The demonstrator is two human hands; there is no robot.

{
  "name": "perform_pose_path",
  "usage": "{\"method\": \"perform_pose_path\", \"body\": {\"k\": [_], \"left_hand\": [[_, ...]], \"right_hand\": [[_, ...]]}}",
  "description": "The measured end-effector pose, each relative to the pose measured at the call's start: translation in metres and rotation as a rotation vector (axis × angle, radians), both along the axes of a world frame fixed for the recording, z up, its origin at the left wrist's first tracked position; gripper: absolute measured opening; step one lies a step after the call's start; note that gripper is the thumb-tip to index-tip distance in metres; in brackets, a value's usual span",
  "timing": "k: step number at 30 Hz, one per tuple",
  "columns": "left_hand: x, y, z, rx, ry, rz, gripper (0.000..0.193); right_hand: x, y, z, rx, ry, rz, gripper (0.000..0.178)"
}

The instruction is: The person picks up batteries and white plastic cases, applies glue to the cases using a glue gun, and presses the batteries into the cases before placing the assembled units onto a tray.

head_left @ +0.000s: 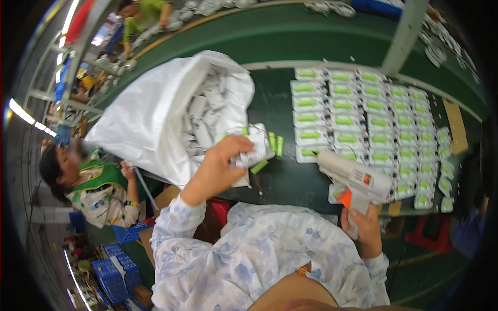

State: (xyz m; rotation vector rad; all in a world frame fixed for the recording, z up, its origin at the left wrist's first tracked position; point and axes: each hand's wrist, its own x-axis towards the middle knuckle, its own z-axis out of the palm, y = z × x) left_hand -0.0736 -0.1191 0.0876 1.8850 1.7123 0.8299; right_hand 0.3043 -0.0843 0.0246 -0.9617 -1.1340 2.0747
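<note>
My right hand [367,224] is wrapped round the handle of a white hot glue gun [358,175] with an orange trigger. The gun's nozzle points left, over the lower edge of rows of white plastic casings [344,122], each with a green cylindrical battery in it. My left hand [222,161] is closed on white plastic casings [258,146], partly covered by my fingers; their exact number is hidden. Beside them lie loose green batteries [276,143] with thin wires. Just left of that hand, a big white woven sack [150,111] gapes, full of similar white casings [201,111].
The dark green bench [280,181] bears all this. A metal post [407,39] rises at the back right, and cardboard [455,127] lies at the right. Beyond is a green conveyor [249,36]. A person in a green apron [98,181] is at the left; red stools [431,236] stand below.
</note>
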Motion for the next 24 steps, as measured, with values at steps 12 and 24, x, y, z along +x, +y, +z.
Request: {"method": "perform_pose_path", "body": {"k": [12,24], "left_hand": [[0.085,-0.023,-0.046,-0.073,0.28,-0.046,0.05],[0.092,-0.023,-0.041,-0.218,0.164,-0.106,0.089]], "right_hand": [[-0.009,0.004,0.002,0.05,0.057,-0.057,0.048],[-0.002,-0.004,-0.004,0.077,0.032,-0.053,0.063]]}}
